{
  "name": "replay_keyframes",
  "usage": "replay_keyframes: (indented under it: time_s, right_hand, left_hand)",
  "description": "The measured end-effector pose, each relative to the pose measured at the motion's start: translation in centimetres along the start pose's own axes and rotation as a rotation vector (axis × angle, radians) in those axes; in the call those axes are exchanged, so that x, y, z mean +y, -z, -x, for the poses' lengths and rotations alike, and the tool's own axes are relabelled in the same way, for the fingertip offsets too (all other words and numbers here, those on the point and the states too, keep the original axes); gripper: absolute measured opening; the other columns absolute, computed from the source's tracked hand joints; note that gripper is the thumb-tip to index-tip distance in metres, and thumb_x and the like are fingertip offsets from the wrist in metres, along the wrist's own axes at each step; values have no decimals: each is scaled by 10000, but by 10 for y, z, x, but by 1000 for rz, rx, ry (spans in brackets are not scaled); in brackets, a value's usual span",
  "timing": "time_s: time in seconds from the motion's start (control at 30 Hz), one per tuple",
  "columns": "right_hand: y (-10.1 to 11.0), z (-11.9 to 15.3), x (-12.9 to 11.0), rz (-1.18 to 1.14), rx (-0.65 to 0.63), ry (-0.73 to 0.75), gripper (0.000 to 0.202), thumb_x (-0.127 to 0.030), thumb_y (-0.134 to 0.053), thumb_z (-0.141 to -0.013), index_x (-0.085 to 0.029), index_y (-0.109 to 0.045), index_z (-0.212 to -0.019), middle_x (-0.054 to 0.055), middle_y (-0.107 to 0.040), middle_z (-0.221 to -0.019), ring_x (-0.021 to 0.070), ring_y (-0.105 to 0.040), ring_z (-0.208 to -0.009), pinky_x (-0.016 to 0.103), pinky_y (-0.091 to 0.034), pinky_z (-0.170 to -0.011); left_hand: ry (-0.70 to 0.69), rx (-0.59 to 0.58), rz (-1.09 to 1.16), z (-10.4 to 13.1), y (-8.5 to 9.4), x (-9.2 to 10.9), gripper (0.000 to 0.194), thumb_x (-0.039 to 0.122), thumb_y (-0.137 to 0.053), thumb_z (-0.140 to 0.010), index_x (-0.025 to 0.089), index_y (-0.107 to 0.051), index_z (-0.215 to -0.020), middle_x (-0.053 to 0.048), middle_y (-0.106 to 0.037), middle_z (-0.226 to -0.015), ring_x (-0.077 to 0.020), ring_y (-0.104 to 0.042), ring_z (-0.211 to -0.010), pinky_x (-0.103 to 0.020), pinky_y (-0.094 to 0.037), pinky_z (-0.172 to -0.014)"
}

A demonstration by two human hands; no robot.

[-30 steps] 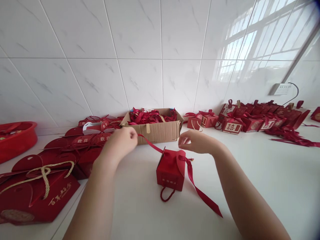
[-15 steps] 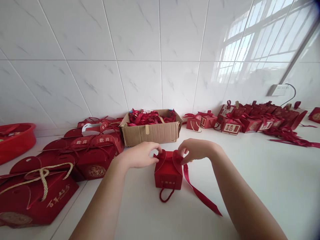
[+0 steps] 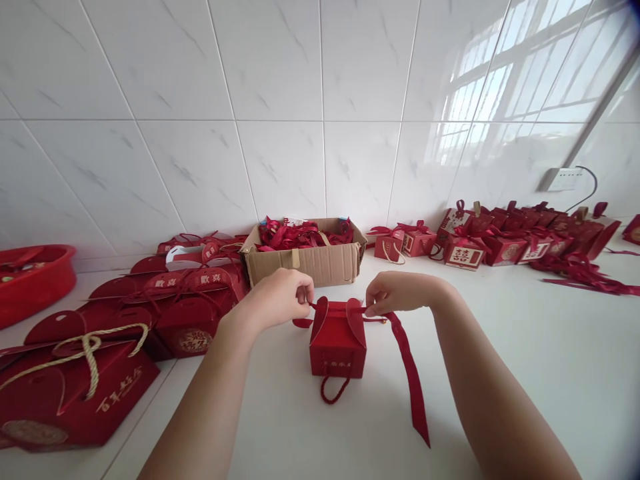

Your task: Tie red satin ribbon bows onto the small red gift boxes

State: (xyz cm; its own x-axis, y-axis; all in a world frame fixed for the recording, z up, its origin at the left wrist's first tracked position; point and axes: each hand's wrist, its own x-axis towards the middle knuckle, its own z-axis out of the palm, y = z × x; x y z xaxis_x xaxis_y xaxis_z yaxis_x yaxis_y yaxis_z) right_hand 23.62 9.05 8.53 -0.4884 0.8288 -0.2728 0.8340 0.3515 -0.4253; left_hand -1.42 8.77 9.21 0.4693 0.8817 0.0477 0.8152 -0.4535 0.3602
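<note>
A small red gift box [image 3: 338,350] stands upright on the white counter in front of me, its curved side flaps raised. A dark red cord handle [image 3: 334,399] hangs down its front onto the counter. Through the top of the box runs a red ribbon [image 3: 411,373]. On the left of the box, my left hand [image 3: 286,293] pinches one part of the ribbon. My right hand [image 3: 395,292] pinches it on the other side, and a long tail trails down the counter from there. A tiny gold bead shows by the right fingers.
Behind the gift box stands a cardboard box [image 3: 300,265] full of red ribbons. Larger red boxes [image 3: 195,327] crowd the left, beside a red basin [image 3: 50,280]. Several small finished boxes [image 3: 465,257] and loose ribbons [image 3: 585,273] lie at the right, along the tiled wall.
Both hands have moved off the box's flaps and outward a little, drawing the ribbon out to each side. The ribbon's tail on the right has shifted and hangs steeper.
</note>
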Motion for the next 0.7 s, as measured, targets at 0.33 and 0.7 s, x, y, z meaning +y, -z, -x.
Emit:
replay_keyframes:
  time_s: [0.33, 0.7]
  right_hand:
    - [2, 2, 2, -3, -8, -62, 331, -539, -650, -662, -209, -632, -670, -34, -497, -566, 93, -382, -518, 239, -275, -472]
    - [-3, -7, 5, 28, -130, -173, 381, -583, -695, -564, -210, -670, -637, -32, -503, -567, 102, -387, -538, 245, -265, -493]
  left_hand:
    - [-75, -11, -109, 2, -3, 3, 70, 152, -516, -599, 212, -491, -572, 22, -597, -691, -147, -517, -613, -248, -342, -507]
    - [146, -243, -78, -6, -15, -1, 145, 122, -521, -512, 219, -483, -613, 17, -609, -697, -145, -501, -556, -238, -290, -435]
